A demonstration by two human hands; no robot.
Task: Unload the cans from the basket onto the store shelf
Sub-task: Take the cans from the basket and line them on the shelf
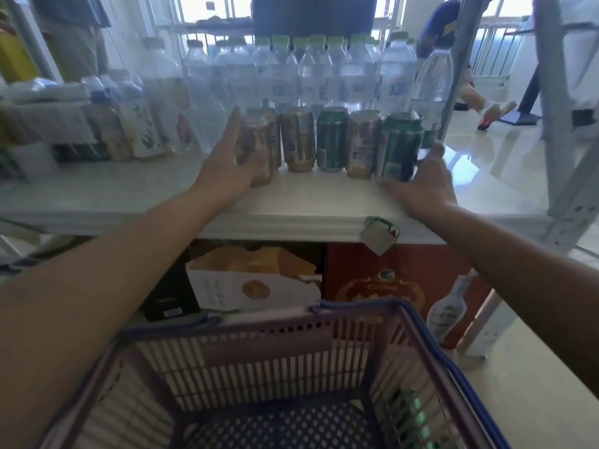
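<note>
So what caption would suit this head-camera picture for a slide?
Both hands set cans on the shelf: left hand on a gold can, right hand on a green can, above the basket.

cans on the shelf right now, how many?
6, in a row at the shelf front: gold can in the left hand, gold behind it, gold, green, gold, green can at the right hand. More may hide behind.

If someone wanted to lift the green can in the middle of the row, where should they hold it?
Probably by the top rim, coming from above. The middle green can stands upright with a gold can and another gold can tight against its sides, leaving no room for fingers; only its front and top are free.
</note>
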